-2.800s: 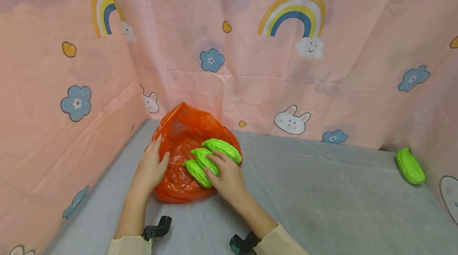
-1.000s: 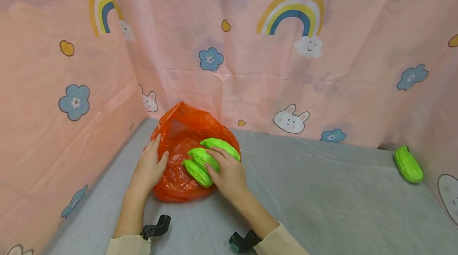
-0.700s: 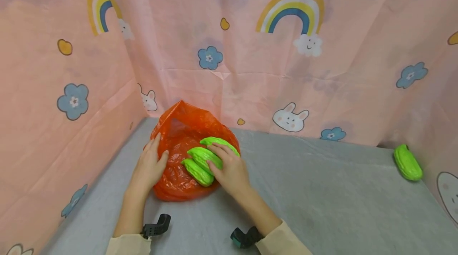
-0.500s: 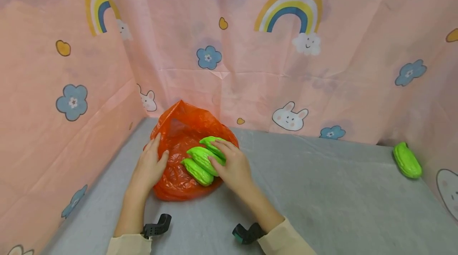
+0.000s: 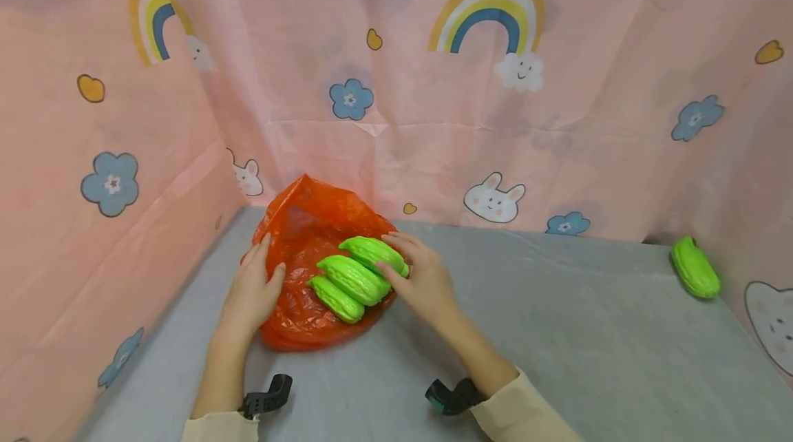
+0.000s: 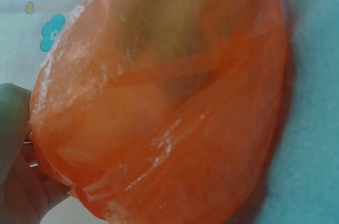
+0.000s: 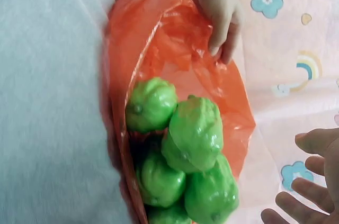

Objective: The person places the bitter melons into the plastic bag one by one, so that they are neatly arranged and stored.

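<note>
An orange plastic bag (image 5: 291,328) stands with its mouth open at the left of the table, holding several bright green, ridged bitter melons (image 5: 353,279). My left hand (image 5: 250,290) grips the bag's left rim, the plastic between thumb and fingers; the left wrist view shows that hand (image 6: 24,187) at the edge of the bag (image 6: 175,166). At the bag's right side is my right hand (image 5: 427,283), beside the rightmost melon. In the right wrist view its fingers (image 7: 312,192) are spread, apart from the melons (image 7: 193,134), and hold nothing.
Another green bitter melon (image 5: 695,268) lies at the far right, near the right-hand wall. Pink printed cloth (image 5: 421,166) hangs behind and along both sides of the grey table surface (image 5: 557,332).
My right hand has let go of the middle melon and drawn away to the right, leaving it among the others in the bag. My left hand keeps its grip on the rim.
</note>
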The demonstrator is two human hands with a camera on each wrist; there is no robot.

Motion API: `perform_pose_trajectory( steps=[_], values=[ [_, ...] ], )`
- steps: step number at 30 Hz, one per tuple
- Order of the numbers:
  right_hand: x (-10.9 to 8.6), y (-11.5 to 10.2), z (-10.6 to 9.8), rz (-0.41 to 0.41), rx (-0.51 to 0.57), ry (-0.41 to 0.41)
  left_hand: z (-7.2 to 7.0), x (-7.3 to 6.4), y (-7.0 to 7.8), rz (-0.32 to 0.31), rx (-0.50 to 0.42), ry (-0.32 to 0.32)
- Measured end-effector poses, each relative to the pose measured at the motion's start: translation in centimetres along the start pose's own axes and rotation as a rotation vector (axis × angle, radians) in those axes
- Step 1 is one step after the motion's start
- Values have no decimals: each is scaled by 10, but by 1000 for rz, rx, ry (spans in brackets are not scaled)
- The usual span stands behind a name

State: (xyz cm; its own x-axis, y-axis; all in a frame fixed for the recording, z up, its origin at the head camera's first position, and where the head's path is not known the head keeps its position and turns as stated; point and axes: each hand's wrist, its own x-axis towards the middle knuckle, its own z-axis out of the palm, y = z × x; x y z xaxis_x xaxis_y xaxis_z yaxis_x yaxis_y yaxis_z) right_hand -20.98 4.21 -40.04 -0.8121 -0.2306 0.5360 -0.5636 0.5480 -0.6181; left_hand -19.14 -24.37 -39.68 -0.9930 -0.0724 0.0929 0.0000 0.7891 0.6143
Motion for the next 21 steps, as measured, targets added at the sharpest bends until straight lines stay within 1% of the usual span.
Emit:
perform_pose_trajectory(
  steps=[3, 7, 13, 15, 21],
  values=[
    [0, 4, -9, -2, 9, 11, -1, -1, -1, 2, -2, 5],
    [-1, 13, -22, -11, -7, 26, -2, -1, -1, 5, -3, 2],
    [-3, 25, -41, -27, -56, 58, -2, -1, 0, 0, -3, -8],
    [-4, 28, -47, -15, -58, 51, -2, -1, 0, 0, -3, -12],
    [-6, 34, -65, 54, -17, 25, -3, -1, 0, 0, -6, -18]
  ],
)
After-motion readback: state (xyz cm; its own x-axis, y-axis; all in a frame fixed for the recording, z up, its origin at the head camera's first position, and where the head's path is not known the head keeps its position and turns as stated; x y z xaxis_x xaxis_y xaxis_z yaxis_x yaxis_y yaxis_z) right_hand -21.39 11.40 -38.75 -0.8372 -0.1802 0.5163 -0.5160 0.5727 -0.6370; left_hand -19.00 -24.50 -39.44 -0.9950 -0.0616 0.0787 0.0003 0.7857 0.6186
